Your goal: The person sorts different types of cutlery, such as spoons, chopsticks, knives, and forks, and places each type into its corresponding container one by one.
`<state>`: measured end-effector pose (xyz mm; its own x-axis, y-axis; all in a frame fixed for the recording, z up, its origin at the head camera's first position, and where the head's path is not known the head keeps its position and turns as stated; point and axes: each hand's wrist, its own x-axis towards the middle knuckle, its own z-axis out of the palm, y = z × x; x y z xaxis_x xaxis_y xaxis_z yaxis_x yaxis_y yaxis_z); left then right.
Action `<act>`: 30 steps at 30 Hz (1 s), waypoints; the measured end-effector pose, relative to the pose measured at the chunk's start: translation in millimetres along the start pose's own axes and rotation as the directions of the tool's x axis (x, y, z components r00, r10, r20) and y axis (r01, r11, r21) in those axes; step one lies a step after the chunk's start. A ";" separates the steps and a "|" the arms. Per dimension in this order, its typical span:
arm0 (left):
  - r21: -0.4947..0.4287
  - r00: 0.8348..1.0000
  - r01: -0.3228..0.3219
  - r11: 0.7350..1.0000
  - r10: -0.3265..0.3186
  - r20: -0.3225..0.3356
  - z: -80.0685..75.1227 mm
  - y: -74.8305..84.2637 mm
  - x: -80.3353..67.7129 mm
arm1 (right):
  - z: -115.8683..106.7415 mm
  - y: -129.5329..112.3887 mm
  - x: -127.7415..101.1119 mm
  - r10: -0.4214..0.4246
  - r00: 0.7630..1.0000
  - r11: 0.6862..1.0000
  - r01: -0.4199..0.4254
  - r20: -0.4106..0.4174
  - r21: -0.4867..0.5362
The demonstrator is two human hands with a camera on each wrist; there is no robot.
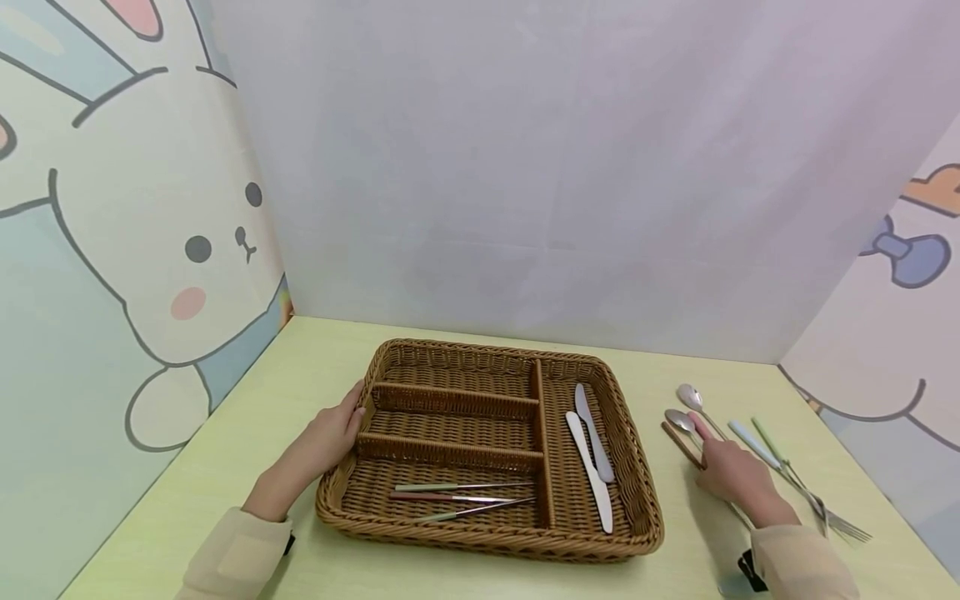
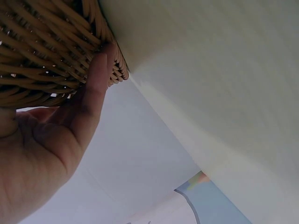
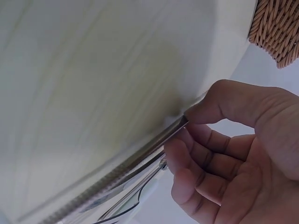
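A brown wicker tray (image 1: 487,542) with several compartments sits mid-table. My left hand (image 1: 333,429) rests against its left rim; in the left wrist view the hand (image 2: 70,135) lies flat on the woven wall (image 2: 42,56), fingers fairly straight. My right hand (image 1: 731,475) is down on the table to the right of the tray, among loose cutlery. In the right wrist view its thumb and curled fingers (image 3: 233,140) pinch the thin shaft of a metal utensil (image 3: 140,156) lying on the table. Which piece it is I cannot tell.
Two pale knives (image 1: 592,467) lie in the tray's right compartment, and three thin pastel-handled sticks (image 1: 465,496) in the front one. Two spoons (image 1: 688,396) and forks (image 1: 847,527) lie beside my right hand. Cartoon-printed walls close in the table on three sides.
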<state>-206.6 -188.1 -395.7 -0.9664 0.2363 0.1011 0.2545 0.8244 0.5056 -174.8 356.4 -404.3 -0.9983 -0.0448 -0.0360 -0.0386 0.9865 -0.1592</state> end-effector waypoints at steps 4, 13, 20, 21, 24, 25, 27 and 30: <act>0.002 1.000 0.003 1.000 -0.003 0.003 -0.1 0.5 0.2 | -0.3 -0.2 0.5 0.019 1.000 1.000 -0.019 -0.002 -0.007; 0.009 1.000 -0.002 1.000 0.002 0.006 -0.3 0.9 -0.3 | -7.7 -5.0 0.9 -0.011 0.998 1.000 0.010 -0.058 -0.021; 0.004 1.000 0.004 1.000 -0.004 0.008 -0.7 1.4 -0.7 | -12.1 -10.2 2.6 -0.019 0.997 1.000 0.018 -0.080 -0.015; 0.005 1.000 0.003 1.000 -0.003 0.006 -0.8 1.1 -0.6 | -12.4 -11.5 2.3 -0.022 0.996 1.000 0.021 -0.085 -0.015; 0.008 1.000 0.002 1.000 -0.002 0.003 -0.6 0.8 -0.2 | -14.7 -15.7 1.6 -0.034 0.994 0.999 0.033 -0.099 -0.014; 0.008 1.000 0.003 1.000 -0.003 0.004 -0.3 0.4 0.0 | -16.0 -17.2 1.4 -0.034 0.994 0.999 0.033 -0.101 -0.012; 0.007 1.000 0.005 1.000 -0.005 0.008 0.1 0.0 0.2 | -19.0 -20.3 1.4 -0.031 0.994 0.999 0.030 -0.106 -0.012; 0.007 1.000 0.008 1.000 -0.008 0.012 0.7 -0.6 0.4 | -23.7 -25.8 2.0 -0.020 0.994 1.000 0.018 -0.110 -0.015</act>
<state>-207.1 -188.1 -396.5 -0.9678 0.2361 0.0869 0.2473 0.8299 0.5001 -176.7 334.7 -376.9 -0.9960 -0.0469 0.0757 -0.0575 0.9878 -0.1447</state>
